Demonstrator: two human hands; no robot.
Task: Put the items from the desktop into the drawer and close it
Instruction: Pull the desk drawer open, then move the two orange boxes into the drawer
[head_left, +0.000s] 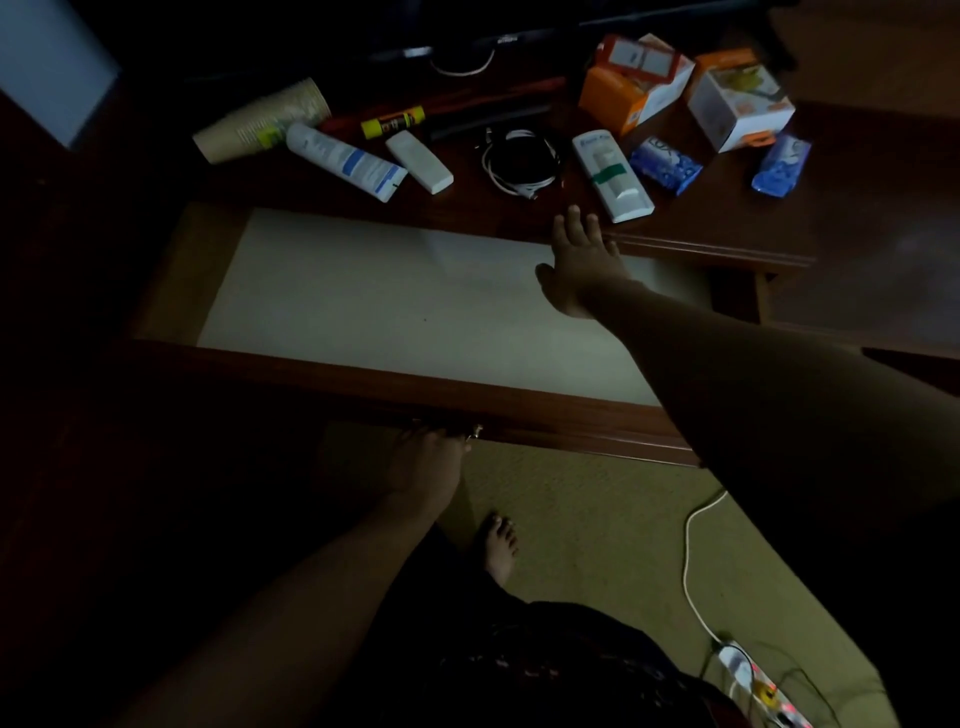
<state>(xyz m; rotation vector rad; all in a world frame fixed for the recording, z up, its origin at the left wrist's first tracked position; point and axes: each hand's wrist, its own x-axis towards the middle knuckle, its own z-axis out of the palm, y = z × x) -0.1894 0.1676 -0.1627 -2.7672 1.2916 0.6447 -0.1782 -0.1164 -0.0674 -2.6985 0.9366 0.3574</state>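
Standing open at full pull, drawer (363, 296), pale liner bare, nothing lying inside yet. Judging the task barely begun: opening done, every transfer and the closing left.

Gripping the drawer's near front at the small handle (475, 432), left hand (428, 462), fingers curled under the edge; how firmly, cannot tell in the dim light.

Reaching far across the open drawer, right hand (579, 260), fingers spread and empty, tips lying at the desktop (467, 213) edge, just beside the white taped box (613, 174) but not touching it as far as can be told.

Waiting on the desktop, all items: to the far left, stacked paper cups (260, 124) lying on their side, a white tube (345, 161), a glue stick (393, 122) and a small white remote-like bar (420, 162); in the middle, a coiled cable (519, 161); to the right, two blue packets (665, 166) (782, 163), an orange box (636, 83) and a white-and-orange box (740, 106) further off.

Probably going for the taped box first, being nearest the fingers.
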